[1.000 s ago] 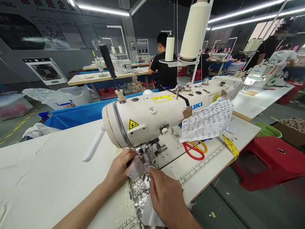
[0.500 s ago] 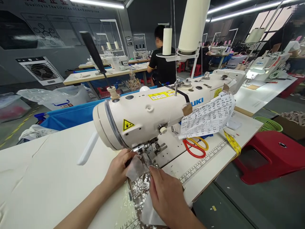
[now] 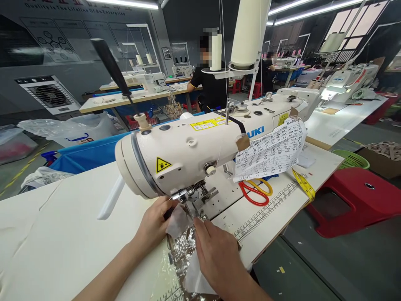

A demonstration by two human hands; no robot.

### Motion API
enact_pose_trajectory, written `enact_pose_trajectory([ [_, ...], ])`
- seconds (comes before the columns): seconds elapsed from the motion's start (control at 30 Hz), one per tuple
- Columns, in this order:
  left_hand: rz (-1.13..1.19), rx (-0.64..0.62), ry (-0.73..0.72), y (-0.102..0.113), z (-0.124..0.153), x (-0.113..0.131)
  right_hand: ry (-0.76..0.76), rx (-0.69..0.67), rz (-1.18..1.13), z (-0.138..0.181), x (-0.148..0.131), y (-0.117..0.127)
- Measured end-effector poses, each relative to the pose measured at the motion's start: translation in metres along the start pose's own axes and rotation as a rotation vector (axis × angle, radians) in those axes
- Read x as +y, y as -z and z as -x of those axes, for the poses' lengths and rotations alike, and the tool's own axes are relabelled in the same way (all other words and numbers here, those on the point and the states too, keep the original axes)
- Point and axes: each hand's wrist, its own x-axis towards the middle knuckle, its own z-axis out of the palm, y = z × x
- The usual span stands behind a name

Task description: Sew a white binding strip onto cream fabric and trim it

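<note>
A cream sewing machine (image 3: 188, 156) stands on the white table (image 3: 62, 225). Under its presser foot (image 3: 196, 205) lies a shiny silver sequin fabric (image 3: 183, 251) with a white fabric piece (image 3: 177, 223) over it. My left hand (image 3: 155, 223) pinches the white piece just left of the needle. My right hand (image 3: 216, 257) rests on the fabric in front of the foot, fingers pressed together on its edge.
Red and yellow scissors (image 3: 255, 192) and a yellow tape measure (image 3: 303, 186) lie right of the machine, under a taped paper sheet (image 3: 271, 150). A red stool (image 3: 354, 200) and green basket (image 3: 352, 159) stand at right. Other people work at the far tables.
The view has drifted slightly; both hands stay on the fabric at the presser foot, shifted barely at all.
</note>
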Motion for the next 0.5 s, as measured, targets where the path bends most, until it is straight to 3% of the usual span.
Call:
enact_pose_trajectory([
  [0.3,0.012,-0.021,0.073,0.0022,-0.0037,0.0082,-0.024,-0.023,-0.064,0.0033,0.0009,0.0007],
  [0.5,-0.018,0.006,0.019,0.0055,0.0021,0.0,-0.05,-0.116,-0.025,-0.0025,-0.0028,0.0039],
])
